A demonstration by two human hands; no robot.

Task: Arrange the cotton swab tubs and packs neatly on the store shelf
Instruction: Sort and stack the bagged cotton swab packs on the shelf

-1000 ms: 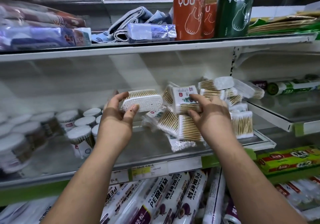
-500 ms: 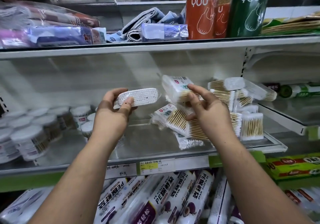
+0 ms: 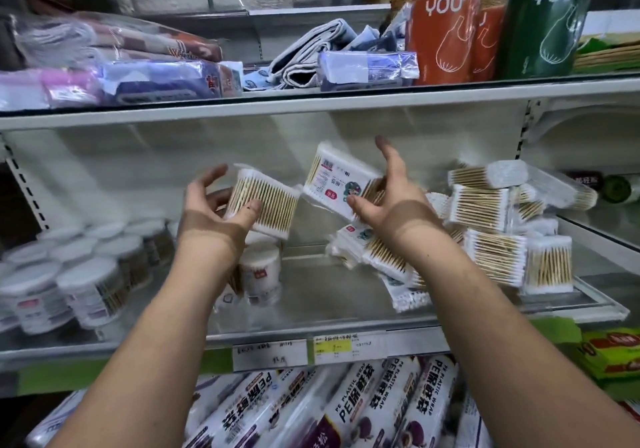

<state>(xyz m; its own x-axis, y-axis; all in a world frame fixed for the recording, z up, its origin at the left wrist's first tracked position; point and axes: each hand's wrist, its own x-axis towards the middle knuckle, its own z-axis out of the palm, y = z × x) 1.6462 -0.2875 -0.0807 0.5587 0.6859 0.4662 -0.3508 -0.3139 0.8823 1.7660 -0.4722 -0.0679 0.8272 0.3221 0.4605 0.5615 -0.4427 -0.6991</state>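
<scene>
My left hand (image 3: 211, 215) holds a clear pack of wooden cotton swabs (image 3: 265, 199) above the middle shelf (image 3: 311, 309), its broad side facing me. My right hand (image 3: 388, 201) grips a second swab pack with a printed label (image 3: 337, 184), tilted, close beside the first. A loose heap of swab packs (image 3: 485, 232) lies at the right of the shelf. Round white-lidded swab tubs (image 3: 86, 274) stand in a group at the left, and one tub (image 3: 259, 274) stands just below my left wrist.
The upper shelf carries bagged cloths (image 3: 114, 76), orange (image 3: 443, 35) and green (image 3: 547, 28) bag rolls. Below the price-tag strip (image 3: 301, 350) lie rolls of PE plastic wrap (image 3: 353, 409). A green box (image 3: 609, 354) sits lower right. The shelf's back wall is close behind my hands.
My left hand turned its pack from end-on to broad side facing me. My right hand lifted the labelled pack higher and tilted it toward the left pack. The view shifted slightly leftwards.
</scene>
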